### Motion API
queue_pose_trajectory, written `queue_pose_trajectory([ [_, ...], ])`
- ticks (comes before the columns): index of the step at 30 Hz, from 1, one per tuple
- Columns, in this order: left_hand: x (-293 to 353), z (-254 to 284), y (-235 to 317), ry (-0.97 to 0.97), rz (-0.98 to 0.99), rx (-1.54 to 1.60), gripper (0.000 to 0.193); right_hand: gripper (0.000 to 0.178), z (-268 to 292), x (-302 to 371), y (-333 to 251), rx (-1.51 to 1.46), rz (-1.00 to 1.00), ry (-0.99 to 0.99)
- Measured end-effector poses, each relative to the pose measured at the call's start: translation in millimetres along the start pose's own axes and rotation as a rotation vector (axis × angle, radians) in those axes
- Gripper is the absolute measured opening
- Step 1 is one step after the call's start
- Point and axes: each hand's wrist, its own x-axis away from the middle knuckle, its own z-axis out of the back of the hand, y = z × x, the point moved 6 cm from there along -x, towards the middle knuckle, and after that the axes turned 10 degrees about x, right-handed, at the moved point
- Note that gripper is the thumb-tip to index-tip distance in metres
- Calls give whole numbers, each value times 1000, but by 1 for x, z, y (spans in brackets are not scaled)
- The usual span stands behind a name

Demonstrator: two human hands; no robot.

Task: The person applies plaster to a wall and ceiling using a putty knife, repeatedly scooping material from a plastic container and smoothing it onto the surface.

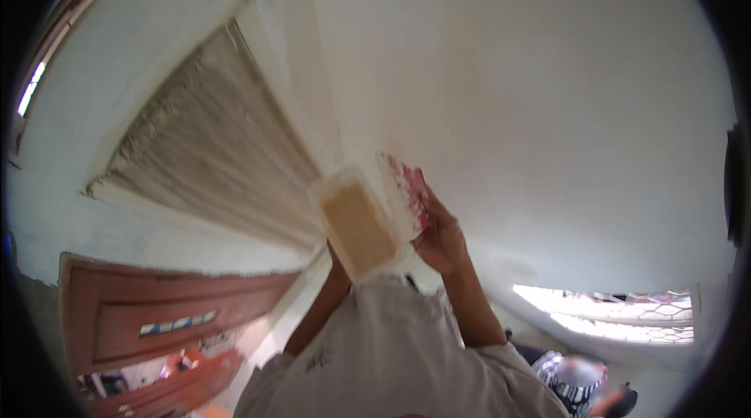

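Note:
A pale rectangular board [356, 222] with a tan middle is held up in front of me, slightly blurred. My left hand [338, 268] is at its lower left edge, mostly hidden behind it, and grips it from there; its fingers do not show. Just right of the board, my right hand [443, 242] is closed on a flat red tool [407, 193] splashed with whitish paste, resembling a plastering float. The tool stands on edge, tilted, close to the board's right side. I cannot tell whether the two touch.
A smooth off-white wall [547, 105] fills the upper right. At the left is a rough grey framed panel [211, 136], with a reddish-brown wooden door [180, 312] below. At the lower right are a bright grilled window [618, 312] and another person [575, 379] in patterned clothing.

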Motion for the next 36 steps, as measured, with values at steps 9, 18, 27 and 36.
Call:
queue_pose_trajectory([
  [9, -7, 3, 36, -90, -131, -55, 65, 52, -142, -59, -161, 993, 848, -335],
  [18, -19, 26, 60, -85, -164, 22, 64, 28, -441, -72, -297, 2321, 2333, 392],
  [27, -5, 5, 75, 15, -107, -42, 73, 41, -269, -201, -178, 3032, 2582, 264],
  [36, -4, -23, 82, -12, -95, -118, 84, 55, -373, -132, -239, 2775, 2262, 465],
])
